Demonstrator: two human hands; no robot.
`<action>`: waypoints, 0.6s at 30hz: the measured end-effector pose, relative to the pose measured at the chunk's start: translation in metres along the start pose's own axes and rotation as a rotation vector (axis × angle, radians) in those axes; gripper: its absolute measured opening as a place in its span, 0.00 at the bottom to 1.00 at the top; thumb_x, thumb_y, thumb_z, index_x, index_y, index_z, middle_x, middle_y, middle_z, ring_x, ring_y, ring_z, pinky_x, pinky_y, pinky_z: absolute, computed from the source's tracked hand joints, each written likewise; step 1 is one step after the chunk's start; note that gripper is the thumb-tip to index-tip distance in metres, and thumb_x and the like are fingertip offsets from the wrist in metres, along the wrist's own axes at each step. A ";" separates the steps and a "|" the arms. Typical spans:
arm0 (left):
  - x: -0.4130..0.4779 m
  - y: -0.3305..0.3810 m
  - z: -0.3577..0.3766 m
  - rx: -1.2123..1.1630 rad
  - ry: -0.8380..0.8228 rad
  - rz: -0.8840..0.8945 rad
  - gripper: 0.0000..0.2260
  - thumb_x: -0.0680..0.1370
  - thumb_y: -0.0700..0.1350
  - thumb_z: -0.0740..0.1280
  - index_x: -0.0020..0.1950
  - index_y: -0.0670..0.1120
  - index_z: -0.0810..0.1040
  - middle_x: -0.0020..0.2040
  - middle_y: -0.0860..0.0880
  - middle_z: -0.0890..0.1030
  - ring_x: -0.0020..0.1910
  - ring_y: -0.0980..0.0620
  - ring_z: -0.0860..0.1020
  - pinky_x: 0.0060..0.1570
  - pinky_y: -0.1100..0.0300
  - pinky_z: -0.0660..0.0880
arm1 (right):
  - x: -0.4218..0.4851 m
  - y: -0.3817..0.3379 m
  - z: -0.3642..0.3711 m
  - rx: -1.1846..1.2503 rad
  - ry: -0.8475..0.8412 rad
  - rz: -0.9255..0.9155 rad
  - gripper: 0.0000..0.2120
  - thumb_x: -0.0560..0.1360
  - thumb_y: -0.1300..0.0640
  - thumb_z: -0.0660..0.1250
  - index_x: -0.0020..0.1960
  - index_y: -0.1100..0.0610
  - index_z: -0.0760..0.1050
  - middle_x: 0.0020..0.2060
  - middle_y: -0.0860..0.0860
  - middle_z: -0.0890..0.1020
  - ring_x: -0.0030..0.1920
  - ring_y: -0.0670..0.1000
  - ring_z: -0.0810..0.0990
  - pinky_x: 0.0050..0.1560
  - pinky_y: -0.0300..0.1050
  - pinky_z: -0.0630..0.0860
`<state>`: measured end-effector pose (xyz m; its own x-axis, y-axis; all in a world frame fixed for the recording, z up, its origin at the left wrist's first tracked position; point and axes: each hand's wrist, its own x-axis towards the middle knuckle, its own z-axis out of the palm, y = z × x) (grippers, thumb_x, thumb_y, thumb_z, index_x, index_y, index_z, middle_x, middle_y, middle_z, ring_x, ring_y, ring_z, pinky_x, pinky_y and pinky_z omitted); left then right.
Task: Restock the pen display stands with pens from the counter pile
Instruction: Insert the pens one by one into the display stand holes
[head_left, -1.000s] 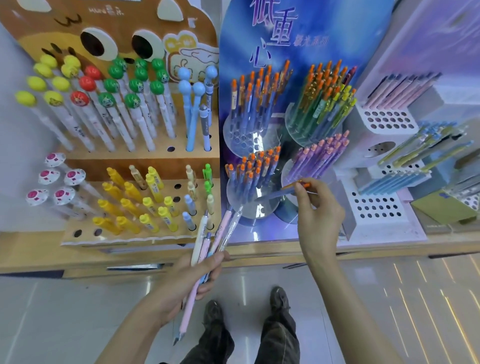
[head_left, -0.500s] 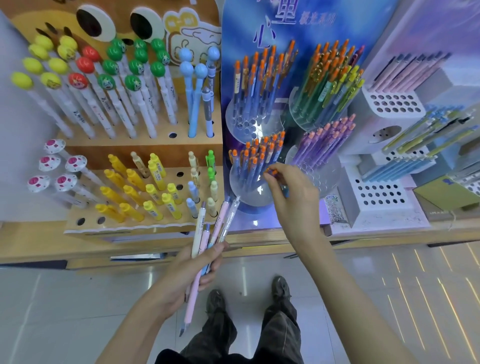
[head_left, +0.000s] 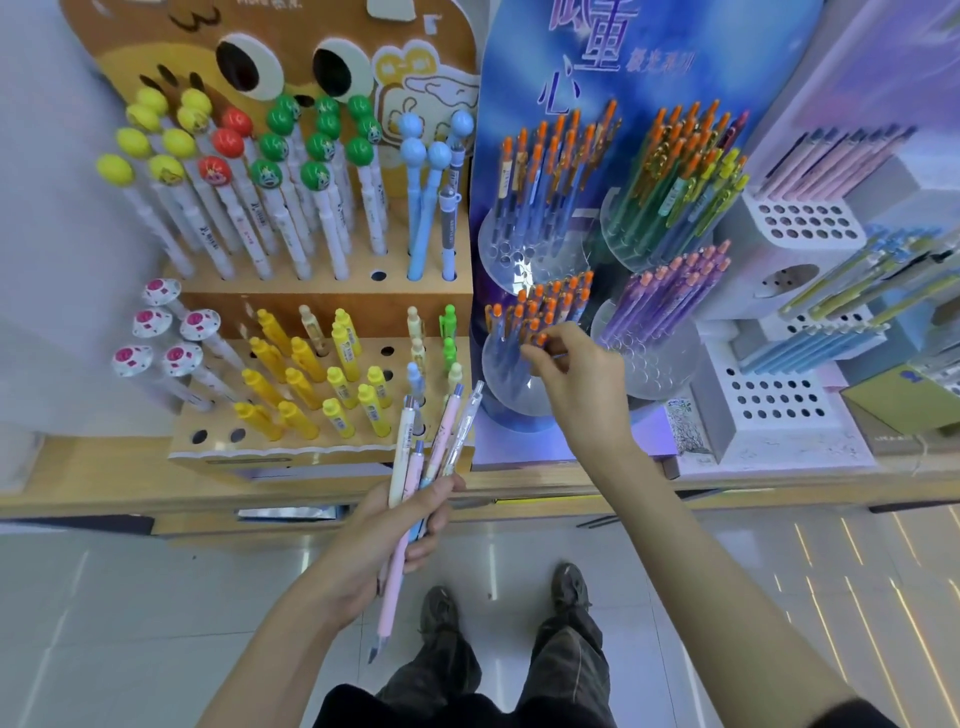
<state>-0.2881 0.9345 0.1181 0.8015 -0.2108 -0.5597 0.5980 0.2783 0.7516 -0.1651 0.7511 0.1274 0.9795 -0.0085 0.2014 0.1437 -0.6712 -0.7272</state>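
My left hand (head_left: 384, 540) grips a bundle of several pastel pens (head_left: 441, 431), pink, white and clear, fanned upward in front of the counter edge. My right hand (head_left: 582, 379) reaches to the lower-left clear round holder (head_left: 498, 384) of the blue display. Its fingertips pinch a blue pen with an orange cap (head_left: 540, 340), which stands among the other orange-capped pens in that holder. The pen's lower end is hidden by my fingers.
A wooden stand (head_left: 291, 291) at left carries ball-topped, yellow and mushroom-topped pens, with some open holes. Purple pens (head_left: 670, 296) fill the neighbouring clear holder. White perforated stands (head_left: 779, 405) are at right. The counter edge (head_left: 104, 467) runs across, with tiled floor below.
My right hand swung the orange-capped pen from flat to upright and carried it left into the lower-left clear holder. My left hand kept its bundle nearly still.
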 end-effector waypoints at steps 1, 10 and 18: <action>-0.001 0.001 0.000 0.000 -0.006 0.007 0.18 0.70 0.53 0.70 0.52 0.42 0.79 0.31 0.49 0.70 0.23 0.55 0.62 0.22 0.65 0.59 | 0.001 -0.001 0.002 0.008 0.003 0.024 0.09 0.76 0.58 0.69 0.44 0.64 0.75 0.35 0.57 0.82 0.38 0.59 0.81 0.42 0.54 0.76; -0.006 0.012 0.000 0.008 -0.030 0.061 0.19 0.71 0.52 0.69 0.55 0.41 0.78 0.31 0.49 0.69 0.24 0.55 0.62 0.23 0.65 0.59 | 0.002 -0.012 -0.003 -0.173 0.185 -0.050 0.17 0.72 0.45 0.70 0.51 0.57 0.73 0.44 0.50 0.77 0.43 0.53 0.76 0.36 0.46 0.71; -0.012 0.023 -0.001 -0.017 -0.048 0.119 0.17 0.71 0.53 0.74 0.52 0.43 0.80 0.31 0.49 0.69 0.24 0.55 0.63 0.22 0.65 0.62 | 0.049 -0.035 0.002 -0.342 0.046 -0.494 0.04 0.69 0.65 0.72 0.43 0.60 0.83 0.35 0.53 0.83 0.46 0.60 0.78 0.59 0.48 0.60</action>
<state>-0.2837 0.9448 0.1419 0.8661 -0.2201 -0.4487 0.4987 0.3202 0.8055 -0.1216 0.7760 0.1617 0.8002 0.3380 0.4954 0.5190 -0.8042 -0.2896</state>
